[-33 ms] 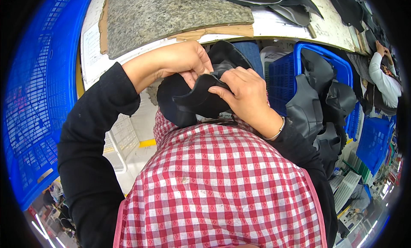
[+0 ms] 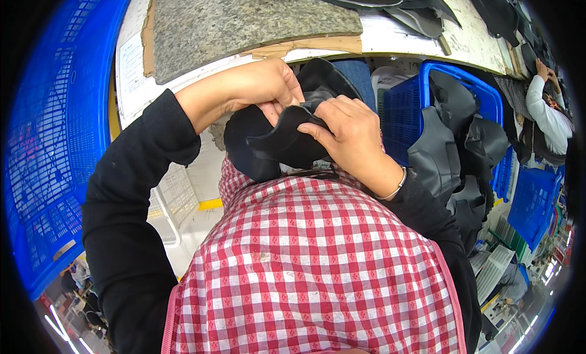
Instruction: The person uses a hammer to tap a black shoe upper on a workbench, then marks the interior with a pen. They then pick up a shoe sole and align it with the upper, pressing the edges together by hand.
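A black leather shoe upper [image 2: 287,141] with a wavy, curved edge is held up in front of my apron, above my lap. My left hand [image 2: 276,92] comes over from the left, its fingers pinching the upper's top edge. On the other side my right hand [image 2: 348,129] grips the same edge, thumb on the near face and fingers over the far side. The two hands are close together. What lies between the left fingertips is too small and partly hidden to make out. More black leather [image 2: 329,79] stands up just behind the hands.
Ahead is a white worktable [image 2: 244,64] with a speckled stone slab [image 2: 256,21] and dark cut pieces [image 2: 409,18]. A blue basket [image 2: 421,85] of black leather uppers [image 2: 434,149] stands at right; another blue basket [image 2: 52,140] is at left. A co-worker [image 2: 546,116] works far right.
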### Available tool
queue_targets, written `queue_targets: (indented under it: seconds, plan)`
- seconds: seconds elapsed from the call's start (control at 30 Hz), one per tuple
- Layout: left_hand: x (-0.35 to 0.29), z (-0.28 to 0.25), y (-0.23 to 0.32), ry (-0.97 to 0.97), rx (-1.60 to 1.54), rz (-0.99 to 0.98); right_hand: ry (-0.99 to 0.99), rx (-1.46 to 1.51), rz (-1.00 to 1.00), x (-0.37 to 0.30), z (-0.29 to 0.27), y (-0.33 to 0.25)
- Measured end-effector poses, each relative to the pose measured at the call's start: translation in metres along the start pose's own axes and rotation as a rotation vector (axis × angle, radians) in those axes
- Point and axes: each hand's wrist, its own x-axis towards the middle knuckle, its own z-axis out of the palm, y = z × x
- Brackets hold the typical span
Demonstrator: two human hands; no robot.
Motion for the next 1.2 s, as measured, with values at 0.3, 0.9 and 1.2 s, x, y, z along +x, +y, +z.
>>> queue_targets:
  seconds: [0.3, 0.9, 1.2]
  plan:
    - [-0.012, 0.009, 0.0, 0.124, 0.582, 0.562, -0.013, 0.042, 0.071, 0.004, -0.005, 0.003]
    - [-0.033, -0.001, 0.023, -0.016, 0.588, 0.56, -0.029, 0.284, 0.231, 0.005, -0.008, 0.003]
    - [-0.022, 0.052, -0.037, 0.258, -0.14, 0.478, -0.234, 0.573, 0.435, 0.006, -0.011, 0.027]
